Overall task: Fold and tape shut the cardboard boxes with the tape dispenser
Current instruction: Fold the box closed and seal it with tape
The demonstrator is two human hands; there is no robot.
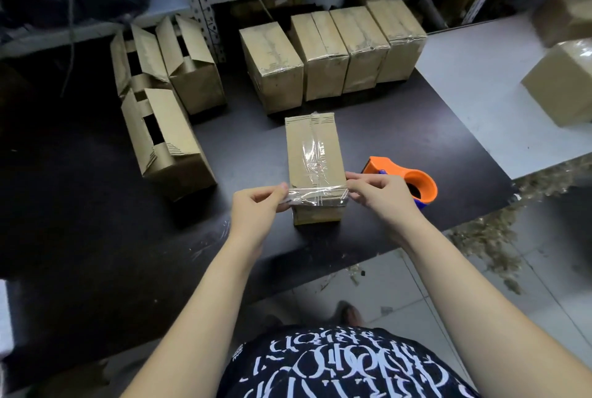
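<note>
The cardboard box [315, 154] near the front edge of the black tabletop [96, 205] is plain tan, crossed by clear, glossy tape [315, 195]. Just to its right, the tape dispenser [407, 181] is bright orange with a blue part. The person's shirt [346, 365] is black, patterned with white lettering.

Grey metal shelving [205, 10] stands behind the black table [96, 205].
</note>
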